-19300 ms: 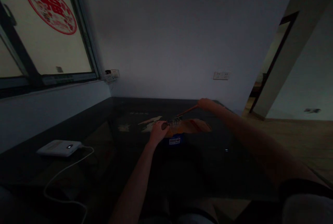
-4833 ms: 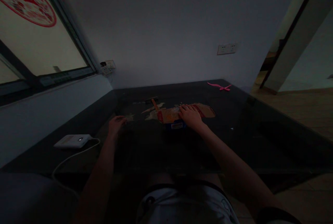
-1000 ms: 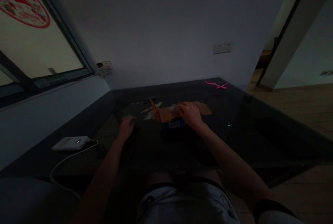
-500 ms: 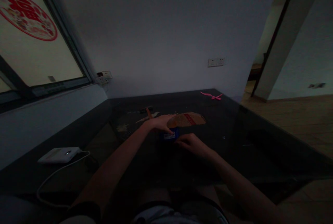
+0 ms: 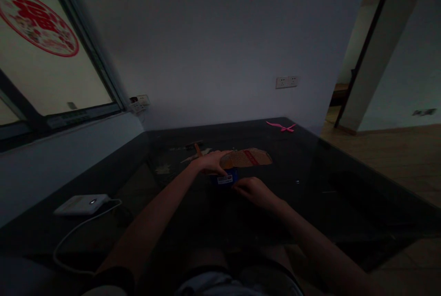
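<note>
A dark blue box-like object [image 5: 226,178] with a white label stands on the dark table in front of me. My left hand [image 5: 211,163] is closed on it from the left, its thumb by the label and its other fingers partly hidden. Right above the blue object, a flat tan oval piece [image 5: 246,158] with a dark red band, shaped like an insole, reaches rightward from my left hand. At the blue object's lower right edge, my right hand [image 5: 254,190] is curled in a pinch. What its fingertips hold, if anything, is too dark to make out.
Behind my left hand lies a hammer-like tool [image 5: 198,149] with a wooden handle, near pale scraps [image 5: 163,169]. A white power bank [image 5: 81,204] with a cable [image 5: 77,227] sits at left. A pink strap [image 5: 283,127] lies at the far right of the table [image 5: 310,213].
Both hands keep almost the same place around the blue object. The view has shifted very slightly, and the label shows a little more clearly.
</note>
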A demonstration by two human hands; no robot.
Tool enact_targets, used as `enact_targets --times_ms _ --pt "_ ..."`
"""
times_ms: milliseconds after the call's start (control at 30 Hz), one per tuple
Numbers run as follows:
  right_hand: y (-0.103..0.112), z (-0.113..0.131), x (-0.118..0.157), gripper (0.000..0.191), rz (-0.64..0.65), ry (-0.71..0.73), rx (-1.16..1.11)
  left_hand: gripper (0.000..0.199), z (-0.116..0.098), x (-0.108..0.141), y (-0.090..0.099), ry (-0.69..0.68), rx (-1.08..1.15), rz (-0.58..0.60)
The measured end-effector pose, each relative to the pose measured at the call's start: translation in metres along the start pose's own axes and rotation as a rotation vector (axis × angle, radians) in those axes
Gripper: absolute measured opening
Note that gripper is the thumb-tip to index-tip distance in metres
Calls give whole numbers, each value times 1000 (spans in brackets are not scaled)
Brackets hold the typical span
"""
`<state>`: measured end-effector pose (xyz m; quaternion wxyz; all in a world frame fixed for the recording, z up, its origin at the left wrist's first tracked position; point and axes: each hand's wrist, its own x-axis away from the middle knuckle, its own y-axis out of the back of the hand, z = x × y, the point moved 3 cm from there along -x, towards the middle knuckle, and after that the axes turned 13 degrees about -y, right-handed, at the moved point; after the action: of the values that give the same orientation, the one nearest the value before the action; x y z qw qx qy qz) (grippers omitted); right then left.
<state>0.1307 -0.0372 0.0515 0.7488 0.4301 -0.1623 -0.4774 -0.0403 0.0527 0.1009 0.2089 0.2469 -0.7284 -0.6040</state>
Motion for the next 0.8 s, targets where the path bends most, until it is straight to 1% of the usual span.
enact_targets --times_ms 100,200,300,367,433,500,600,700,800 --pt "-1 -1 0 26 14 -5 29 94 6 4 3 -7 86 -88" --pt "-1 0 2 27 34 -6 47 92 28 15 17 -14 104 -195" --pt "-2 2 3 28 52 -16 59 91 68 35 37 8 49 -246" --pt "-4 3 3 28 64 -23 63 90 101 53 50 89 14 -277" --pt "-5 4 2 27 75 -30 64 92 135 73 56 214 0 -271" --pt "-6 3 2 28 86 -38 62 93 164 92 57 307 33 -267" --pt "-7 -1 3 28 94 -52 49 97 196 115 51 411 79 -261" --pt "-7 -5 3 27 97 -65 33 97 216 128 45 451 96 -242" --pt "-8 -4 4 29 104 -65 24 93 229 132 43 442 106 -209"
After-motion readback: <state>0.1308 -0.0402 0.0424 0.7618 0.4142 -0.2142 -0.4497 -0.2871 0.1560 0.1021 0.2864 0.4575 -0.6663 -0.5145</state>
